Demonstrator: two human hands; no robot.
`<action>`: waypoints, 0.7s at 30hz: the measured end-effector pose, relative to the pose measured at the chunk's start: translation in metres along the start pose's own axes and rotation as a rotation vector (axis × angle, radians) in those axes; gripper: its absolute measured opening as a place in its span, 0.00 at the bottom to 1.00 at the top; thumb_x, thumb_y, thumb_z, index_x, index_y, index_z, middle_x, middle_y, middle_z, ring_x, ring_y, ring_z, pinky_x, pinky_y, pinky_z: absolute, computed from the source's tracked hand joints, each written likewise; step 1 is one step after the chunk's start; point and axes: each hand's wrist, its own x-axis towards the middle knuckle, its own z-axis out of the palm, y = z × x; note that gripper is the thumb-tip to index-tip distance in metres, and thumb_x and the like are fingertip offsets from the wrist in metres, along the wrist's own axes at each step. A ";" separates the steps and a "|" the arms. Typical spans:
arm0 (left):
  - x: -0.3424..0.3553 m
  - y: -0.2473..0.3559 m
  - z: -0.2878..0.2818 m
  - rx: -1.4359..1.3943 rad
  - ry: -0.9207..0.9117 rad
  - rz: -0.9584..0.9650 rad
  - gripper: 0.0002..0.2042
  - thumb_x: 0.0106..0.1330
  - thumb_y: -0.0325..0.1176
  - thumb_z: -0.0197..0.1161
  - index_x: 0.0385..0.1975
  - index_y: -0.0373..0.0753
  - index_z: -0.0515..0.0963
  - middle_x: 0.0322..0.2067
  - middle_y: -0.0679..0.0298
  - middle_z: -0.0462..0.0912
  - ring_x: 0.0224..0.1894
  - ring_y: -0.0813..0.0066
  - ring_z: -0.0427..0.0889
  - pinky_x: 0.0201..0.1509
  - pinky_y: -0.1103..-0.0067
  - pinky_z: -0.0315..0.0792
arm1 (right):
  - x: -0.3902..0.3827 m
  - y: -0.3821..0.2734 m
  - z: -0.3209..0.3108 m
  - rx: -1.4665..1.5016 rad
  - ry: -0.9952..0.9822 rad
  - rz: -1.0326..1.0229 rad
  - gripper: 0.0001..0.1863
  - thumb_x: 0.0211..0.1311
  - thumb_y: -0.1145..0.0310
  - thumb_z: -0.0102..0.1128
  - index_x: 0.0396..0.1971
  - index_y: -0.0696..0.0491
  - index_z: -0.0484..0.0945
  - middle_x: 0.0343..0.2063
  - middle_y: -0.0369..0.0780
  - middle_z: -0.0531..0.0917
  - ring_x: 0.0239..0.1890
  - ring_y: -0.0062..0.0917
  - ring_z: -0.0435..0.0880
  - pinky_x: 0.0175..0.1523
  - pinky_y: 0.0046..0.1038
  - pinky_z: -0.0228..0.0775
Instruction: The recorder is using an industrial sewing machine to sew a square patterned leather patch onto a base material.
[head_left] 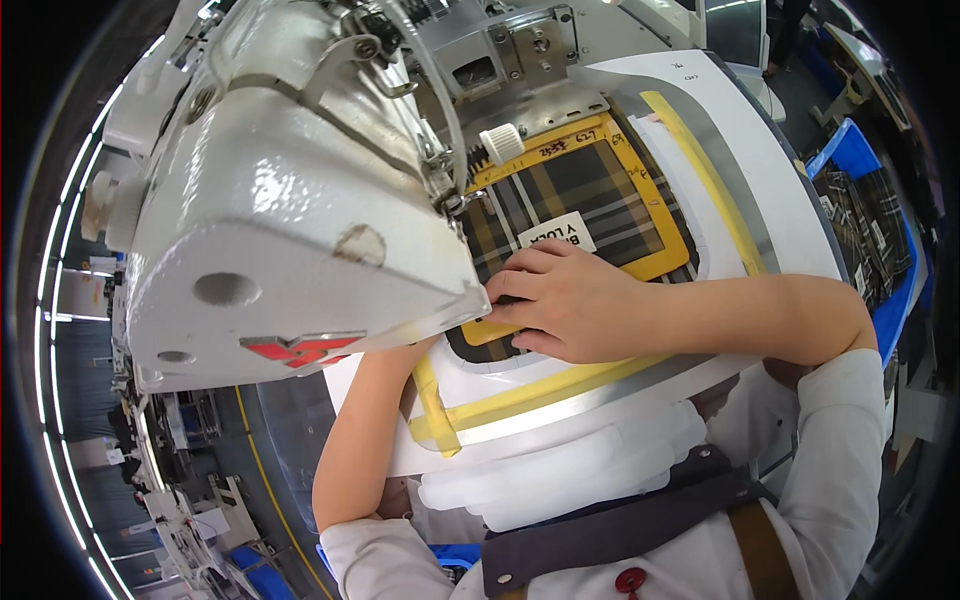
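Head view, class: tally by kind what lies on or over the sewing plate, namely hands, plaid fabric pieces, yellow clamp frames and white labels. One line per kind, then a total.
Hands: 1, the right hand
Plaid fabric piece: 1
Yellow clamp frame: 1
White label: 1
Total: 4

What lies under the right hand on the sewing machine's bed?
The right hand rests flat on plaid fabric held in a yellow frame, just below a white label. The frame's lower edge is covered by the hand. The left hand is hidden beneath the machine head.
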 end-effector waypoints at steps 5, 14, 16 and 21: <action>-0.001 -0.005 0.002 0.020 -0.019 0.061 0.10 0.59 0.23 0.61 0.40 0.37 0.73 0.54 0.59 0.76 0.59 0.65 0.69 0.65 0.70 0.61 | 0.000 -0.003 -0.002 0.011 0.073 0.000 0.16 0.56 0.61 0.62 0.43 0.51 0.80 0.43 0.36 0.76 0.50 0.29 0.73 0.59 0.35 0.63; 0.021 0.023 -0.009 -0.614 -0.005 -0.188 0.16 0.59 0.22 0.62 0.47 0.38 0.72 0.51 0.61 0.76 0.50 0.69 0.75 0.59 0.74 0.67 | -0.006 0.002 -0.007 -0.013 0.113 0.002 0.14 0.53 0.65 0.65 0.39 0.52 0.81 0.42 0.35 0.77 0.47 0.29 0.76 0.58 0.35 0.64; 0.025 0.022 -0.010 -0.490 0.027 -0.028 0.11 0.58 0.21 0.62 0.40 0.38 0.74 0.49 0.59 0.78 0.54 0.65 0.75 0.61 0.72 0.66 | -0.006 0.001 -0.006 -0.024 0.122 0.001 0.15 0.52 0.65 0.66 0.41 0.51 0.80 0.43 0.35 0.77 0.48 0.30 0.76 0.58 0.36 0.64; 0.024 0.008 -0.005 -0.212 0.078 0.183 0.09 0.58 0.20 0.61 0.38 0.38 0.74 0.47 0.57 0.78 0.56 0.63 0.74 0.63 0.70 0.65 | -0.004 0.000 -0.005 -0.031 0.107 -0.001 0.15 0.52 0.66 0.65 0.41 0.52 0.80 0.43 0.35 0.77 0.47 0.30 0.76 0.57 0.35 0.65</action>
